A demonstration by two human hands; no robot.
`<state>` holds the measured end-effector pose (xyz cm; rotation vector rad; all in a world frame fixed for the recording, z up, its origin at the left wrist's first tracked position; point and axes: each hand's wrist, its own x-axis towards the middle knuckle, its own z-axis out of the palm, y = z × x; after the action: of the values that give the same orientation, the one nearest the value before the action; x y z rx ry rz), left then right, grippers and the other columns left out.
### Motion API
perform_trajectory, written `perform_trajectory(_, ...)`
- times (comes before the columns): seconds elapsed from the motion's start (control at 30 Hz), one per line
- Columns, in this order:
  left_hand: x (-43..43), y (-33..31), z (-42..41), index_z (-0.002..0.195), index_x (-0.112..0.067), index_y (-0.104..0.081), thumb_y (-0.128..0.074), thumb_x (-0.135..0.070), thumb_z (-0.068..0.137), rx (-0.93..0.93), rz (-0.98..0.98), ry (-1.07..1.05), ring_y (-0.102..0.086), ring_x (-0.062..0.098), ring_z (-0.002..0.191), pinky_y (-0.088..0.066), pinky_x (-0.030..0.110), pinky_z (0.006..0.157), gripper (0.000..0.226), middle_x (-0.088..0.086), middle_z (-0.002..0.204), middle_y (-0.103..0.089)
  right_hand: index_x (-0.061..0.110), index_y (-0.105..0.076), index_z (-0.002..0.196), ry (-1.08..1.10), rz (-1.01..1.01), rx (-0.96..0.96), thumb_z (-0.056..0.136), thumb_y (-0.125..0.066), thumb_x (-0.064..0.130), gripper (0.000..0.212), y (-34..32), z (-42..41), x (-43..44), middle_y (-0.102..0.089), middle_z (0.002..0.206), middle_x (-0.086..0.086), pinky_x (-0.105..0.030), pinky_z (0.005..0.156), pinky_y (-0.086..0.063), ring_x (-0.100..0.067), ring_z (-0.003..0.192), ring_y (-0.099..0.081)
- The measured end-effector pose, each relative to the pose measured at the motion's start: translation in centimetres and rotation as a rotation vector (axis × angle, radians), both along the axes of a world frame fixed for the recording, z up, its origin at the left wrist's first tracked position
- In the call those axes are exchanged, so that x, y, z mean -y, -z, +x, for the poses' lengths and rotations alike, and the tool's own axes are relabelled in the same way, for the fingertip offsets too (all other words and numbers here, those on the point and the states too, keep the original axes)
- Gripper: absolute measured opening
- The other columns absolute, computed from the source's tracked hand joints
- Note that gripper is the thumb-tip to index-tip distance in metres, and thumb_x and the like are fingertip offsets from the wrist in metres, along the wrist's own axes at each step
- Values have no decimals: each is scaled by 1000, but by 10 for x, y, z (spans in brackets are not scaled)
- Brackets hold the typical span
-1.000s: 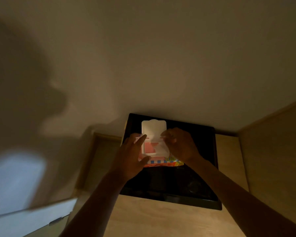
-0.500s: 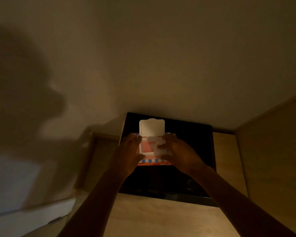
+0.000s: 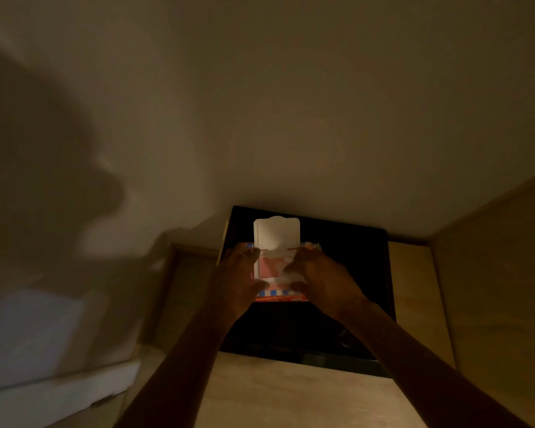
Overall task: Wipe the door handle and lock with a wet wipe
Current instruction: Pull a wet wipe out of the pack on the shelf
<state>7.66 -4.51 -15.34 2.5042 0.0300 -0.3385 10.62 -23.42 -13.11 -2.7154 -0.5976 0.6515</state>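
Observation:
A red, white and blue wet wipe pack (image 3: 278, 295) lies on a black glossy surface (image 3: 346, 273), its white lid (image 3: 276, 232) flipped up and open. My left hand (image 3: 240, 279) presses on the pack's left side and steadies it. My right hand (image 3: 320, 279) rests on the pack's right side, fingertips at the opening on a bit of white wipe (image 3: 286, 273). No door handle or lock is in view.
The black surface is set into a pale wooden counter (image 3: 291, 393). A plain wall (image 3: 291, 118) rises behind it, and a wooden panel (image 3: 501, 273) stands at the right. A lower ledge and a white strip (image 3: 59, 393) lie at the left.
My right hand has dropped from the lid's hinge line onto the pack's opening. My left hand has stayed on the left side. The view has shifted slightly.

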Motion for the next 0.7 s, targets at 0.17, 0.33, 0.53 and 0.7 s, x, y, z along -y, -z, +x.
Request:
perform_trajectory(0.17, 0, 2, 1, 141, -14, -43, -72, -27, 83, -1, 7, 1, -43, 21, 129, -49, 39, 100, 66, 4, 142, -41, 17, -66, 115, -123, -98, 22, 95, -52, 22, 25, -2, 6, -2, -54, 128, -6, -41, 93, -48, -22, 118, -47)
perform_trajectory(0.33, 0, 3, 3, 142, -22, -41, -72, -36, 81, 24, 15, -6, -43, 20, 129, -49, 39, 100, 70, 0, 141, -41, 20, -71, 99, 43, -2, 7, 93, -52, 21, 20, -5, 10, -7, -61, 117, -4, -34, 83, -52, -19, 101, -59)
perform_trajectory(0.53, 1, 4, 3, 139, -24, -46, -75, -32, 79, 54, -13, -5, -43, 20, 129, -50, 40, 98, 68, 2, 139, -43, 24, -63, 94, 258, 195, 45, 95, -51, 21, 12, -6, 6, -6, -67, 103, 4, -31, 75, -55, -13, 89, -62)
perform_trajectory(0.7, 2, 1, 3, 138, -28, -47, -74, -36, 79, 51, 46, 17, -44, 20, 128, -48, 37, 98, 66, 1, 138, -43, 26, -60, 90, 257, 242, 102, 96, -50, 23, 12, -13, 4, -7, -67, 99, 6, -29, 70, -55, -11, 87, -62)
